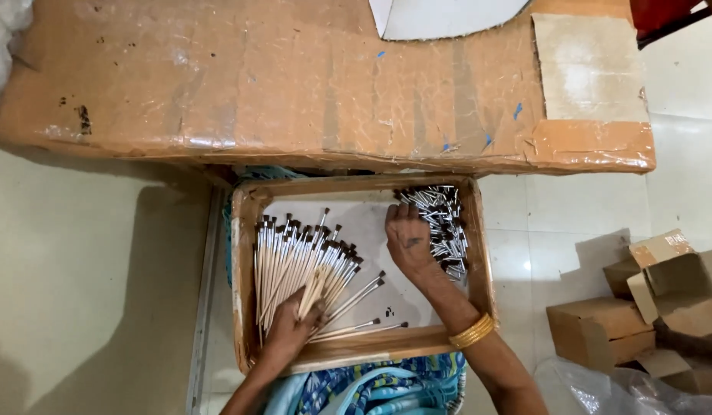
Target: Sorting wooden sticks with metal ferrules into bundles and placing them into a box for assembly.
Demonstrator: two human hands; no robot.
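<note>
Open white tray floor between brush heap and ferrule pile; hemmed by tray walls, overhung at far edge by taped bench.

There is only the one view, from a camera worn on the person's head, looking almost straight down. It sits fairly close above the shallow cardboard tray on the lap, with the taped cardboard desk ahead and pale floor either side.
</note>
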